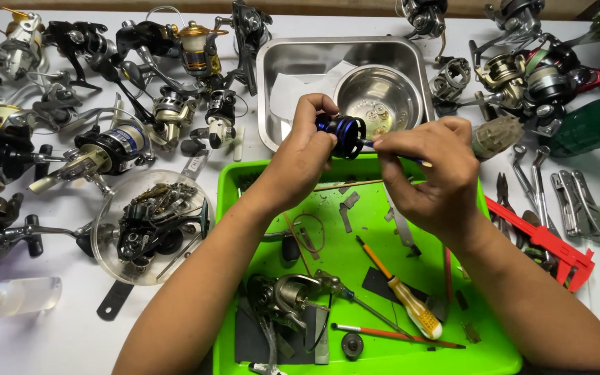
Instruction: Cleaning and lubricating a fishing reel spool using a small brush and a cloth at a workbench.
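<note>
Both hands are raised over the far edge of a bright green tray (501,347) that sits on the white counter (71,333). The left hand (303,149) is closed around a blue and black reel spool (345,135), fingers curled over its top and thumb beneath, holding it on its side. The right hand (432,170) is pinched shut on a thin blue-handled tool (401,157) whose tip touches the open face of the spool.

Just beyond the hands stands a rectangular steel pan (272,90) with a round steel bowl (352,87) inside it; small parts lie in the bowl's bottom. In the tray below the arms lie a yellow-handled screwdriver (411,305), a thin red brush (397,335), a partly stripped silver reel body (282,295) and some dark scraps.

To the left, a clear round dish (105,208) holds a heap of dark reel parts, and many whole fishing reels (105,149) crowd the counter beyond it. A clear spray bottle (15,295) lies near the left edge. On the right rest a red caliper (546,243) and steel pliers (574,201), close together.
</note>
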